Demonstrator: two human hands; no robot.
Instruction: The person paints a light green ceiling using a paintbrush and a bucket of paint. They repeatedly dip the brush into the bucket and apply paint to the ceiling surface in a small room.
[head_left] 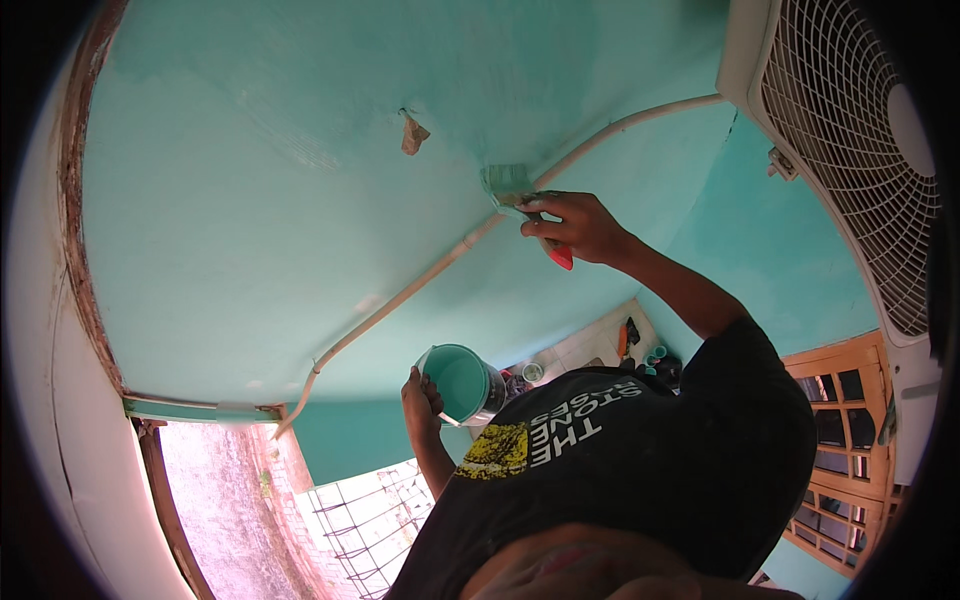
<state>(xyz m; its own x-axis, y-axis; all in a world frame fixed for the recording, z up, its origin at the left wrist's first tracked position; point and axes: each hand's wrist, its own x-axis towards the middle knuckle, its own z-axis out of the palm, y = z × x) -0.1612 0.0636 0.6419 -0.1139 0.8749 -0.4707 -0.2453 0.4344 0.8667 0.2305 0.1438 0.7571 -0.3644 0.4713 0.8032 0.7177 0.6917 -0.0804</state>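
My right hand (578,228) is closed around a wide paintbrush (506,182) with a red handle end. Its bristles, coated in pale green, lie against the turquoise wall (250,200) just above a beige pipe (425,282). Lower and to the left, my left hand (422,396) grips the side of a bucket (493,392) by its rim. Turquoise paint (455,385) shows inside the bucket, which is tilted in this view. A crumpled brown scrap (413,136) hangs from the wall left of the brush.
A fan unit (850,130) with a wire grille juts out at the upper right. Wooden window frames (860,435) stand at the right, a metal grid (365,515) at the lower left. Several small items, including an orange-handled thing (625,338), lie on the tiled floor (585,345).
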